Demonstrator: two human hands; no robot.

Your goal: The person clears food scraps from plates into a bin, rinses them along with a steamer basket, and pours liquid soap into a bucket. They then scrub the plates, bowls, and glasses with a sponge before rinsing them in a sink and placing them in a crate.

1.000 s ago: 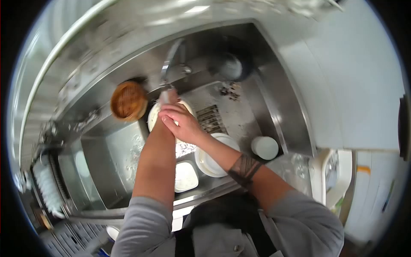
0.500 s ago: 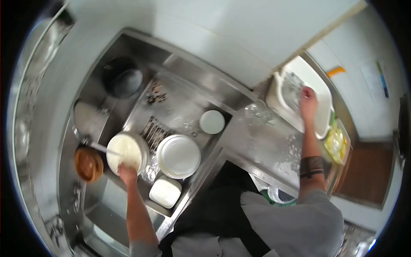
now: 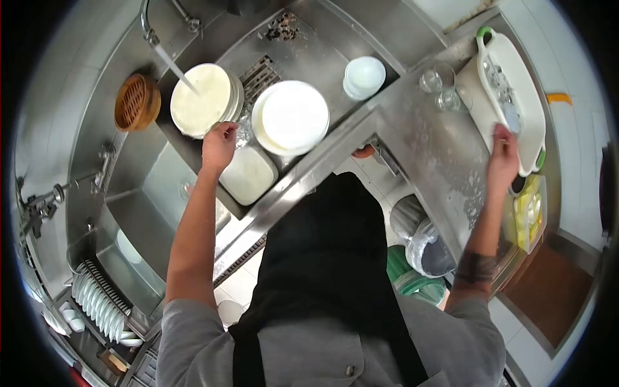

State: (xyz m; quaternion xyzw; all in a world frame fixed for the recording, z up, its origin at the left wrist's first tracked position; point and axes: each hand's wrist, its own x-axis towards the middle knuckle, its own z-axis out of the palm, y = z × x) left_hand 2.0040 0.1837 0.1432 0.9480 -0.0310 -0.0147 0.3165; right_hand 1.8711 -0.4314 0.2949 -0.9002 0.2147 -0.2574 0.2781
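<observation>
My left hand (image 3: pixel 220 148) is at the near edge of a stack of cream plates (image 3: pixel 201 97), its fingers curled together. Whether they grip a rim or something small is hidden. Tap water runs onto the top plate. Beside it stand white plates (image 3: pixel 295 118) and a white rectangular dish (image 3: pixel 250 177). My right hand (image 3: pixel 504 161) is closed at the near rim of a white tub (image 3: pixel 534 109) with green handles. Clear glassware (image 3: pixel 500 84) lies inside the tub. More drinking glasses (image 3: pixel 445 87) stand on the steel counter just left of it.
A faucet (image 3: pixel 149 32) arches over the sink (image 3: pixel 322 29). Small white bowls (image 3: pixel 364 76) sit at the sink's right. A brown round basket (image 3: pixel 137 103) rests at its left. Food scraps (image 3: pixel 282 27) lie in the basin. A rack of plates (image 3: pixel 97 303) stands lower left.
My right hand has come out from inside the tub to its near rim. My left hand has shifted to the plate stack's near right edge. The camera view has tilted toward my body.
</observation>
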